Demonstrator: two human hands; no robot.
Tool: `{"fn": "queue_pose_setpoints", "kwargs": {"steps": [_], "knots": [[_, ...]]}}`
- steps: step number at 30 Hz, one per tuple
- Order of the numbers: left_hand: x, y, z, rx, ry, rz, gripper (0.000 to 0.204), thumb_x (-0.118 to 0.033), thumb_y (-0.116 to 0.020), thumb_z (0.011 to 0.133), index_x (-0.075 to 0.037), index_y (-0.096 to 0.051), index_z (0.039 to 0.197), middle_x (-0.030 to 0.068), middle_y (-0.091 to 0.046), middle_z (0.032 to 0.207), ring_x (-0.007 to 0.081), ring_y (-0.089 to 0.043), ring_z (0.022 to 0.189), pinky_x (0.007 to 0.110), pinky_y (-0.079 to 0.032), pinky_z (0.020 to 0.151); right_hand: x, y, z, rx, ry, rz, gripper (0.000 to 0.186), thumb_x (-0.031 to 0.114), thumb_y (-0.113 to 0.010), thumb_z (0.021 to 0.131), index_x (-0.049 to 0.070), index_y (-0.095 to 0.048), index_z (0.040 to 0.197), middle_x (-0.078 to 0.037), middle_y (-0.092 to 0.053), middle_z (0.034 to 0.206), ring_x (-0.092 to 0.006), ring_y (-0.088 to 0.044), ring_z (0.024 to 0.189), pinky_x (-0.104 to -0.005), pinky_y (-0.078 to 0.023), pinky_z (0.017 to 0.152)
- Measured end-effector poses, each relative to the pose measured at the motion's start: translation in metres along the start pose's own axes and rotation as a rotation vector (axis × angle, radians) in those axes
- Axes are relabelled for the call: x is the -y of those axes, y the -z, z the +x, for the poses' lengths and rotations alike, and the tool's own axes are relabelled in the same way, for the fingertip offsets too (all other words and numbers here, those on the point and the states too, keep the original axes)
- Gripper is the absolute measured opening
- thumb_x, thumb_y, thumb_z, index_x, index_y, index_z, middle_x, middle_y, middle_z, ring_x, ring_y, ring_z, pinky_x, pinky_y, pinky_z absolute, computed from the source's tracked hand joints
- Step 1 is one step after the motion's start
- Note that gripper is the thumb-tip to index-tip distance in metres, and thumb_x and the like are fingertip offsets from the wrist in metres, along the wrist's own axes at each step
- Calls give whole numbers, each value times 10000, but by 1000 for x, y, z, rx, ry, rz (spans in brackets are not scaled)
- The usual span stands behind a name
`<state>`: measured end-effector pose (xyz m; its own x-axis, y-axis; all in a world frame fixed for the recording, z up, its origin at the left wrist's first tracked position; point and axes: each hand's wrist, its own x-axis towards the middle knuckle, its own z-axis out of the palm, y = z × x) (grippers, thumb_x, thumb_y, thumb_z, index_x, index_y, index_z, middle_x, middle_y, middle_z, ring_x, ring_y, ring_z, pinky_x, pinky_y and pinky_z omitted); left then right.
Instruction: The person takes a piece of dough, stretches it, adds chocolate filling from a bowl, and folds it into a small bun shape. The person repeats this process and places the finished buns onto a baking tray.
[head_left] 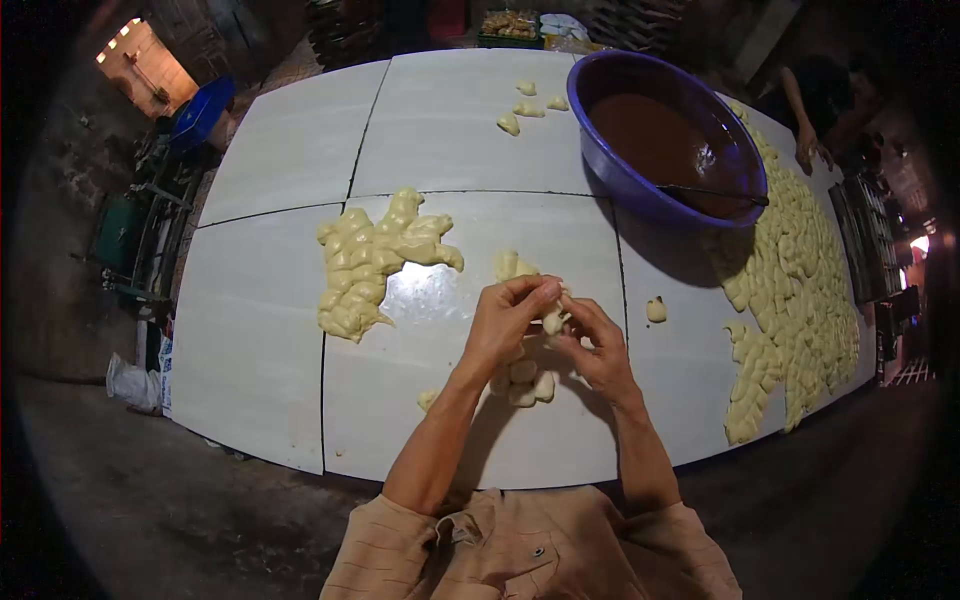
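Over the middle of a white tiled table [265, 370], my left hand [500, 325] and my right hand [602, 352] meet, fingers closed on one small piece of pale yellow dough [554, 320]. The fingertips partly hide it. Beneath the hands lies a small group of dough lumps [522, 386], partly covered by them. Another dough lump [510, 264] shows just beyond my left hand, and a little one [427, 400] rests beside my left forearm. Left of my hands, a cluster of shaped dough pieces [370, 258] sits pressed together on the tiles.
A large purple basin [592, 140] of brown liquid [645, 135] stands at the far right, a dark stick across its rim. Many dough pieces [795, 265] cover the table's right side. A lone piece [656, 311] lies nearer. Another person [815, 110] is at the far right edge.
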<state>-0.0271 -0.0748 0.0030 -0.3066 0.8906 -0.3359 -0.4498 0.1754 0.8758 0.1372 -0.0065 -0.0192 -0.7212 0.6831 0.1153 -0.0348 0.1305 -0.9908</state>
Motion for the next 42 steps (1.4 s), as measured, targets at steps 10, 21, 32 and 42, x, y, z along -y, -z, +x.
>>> {"fn": "queue_pose_setpoints", "kwargs": {"steps": [10, 21, 32, 42], "knots": [[19, -5, -19, 105, -101, -11, 286, -172, -663, 954, -7, -657, 1188, 82, -692, 1054, 129, -664, 925, 286, -589, 746, -5, -26, 7, -456, 282, 14, 178, 43, -699, 898, 29, -619, 1057, -62, -606, 992, -113, -573, 854, -261, -492, 745], [24, 6, -30, 63, -37, 130, 361, -256, -689, 950, 2, -660, 1200, 54, -700, 960, 101, -644, 801, 242, -531, 732, 18, -7, -25, -142, 369, -484, 267, 109, -742, 878, 15, -649, 1109, -119, -637, 1109, -176, -640, 870, -313, -555, 685], [27, 71, -103, -404, -39, 735, 347, -242, -688, 935, -28, -661, 1207, 115, -707, 1020, 163, -678, 785, 284, -536, 682, -5, 6, -62, -138, -134, -679, 226, 172, -704, 880, 19, -685, 1045, -141, -663, 1051, -289, -661, 920, -360, -536, 776], [58, 88, -147, -477, -72, 1143, 503, -315, -819, 775, -85, -670, 1197, 150, -592, 1206, 302, -637, 950, 392, -544, 767, -12, -38, 5, 283, 107, -631, 249, 116, -656, 884, -5, -657, 1101, -144, -665, 1050, -295, -647, 948, -355, -515, 870]]}}
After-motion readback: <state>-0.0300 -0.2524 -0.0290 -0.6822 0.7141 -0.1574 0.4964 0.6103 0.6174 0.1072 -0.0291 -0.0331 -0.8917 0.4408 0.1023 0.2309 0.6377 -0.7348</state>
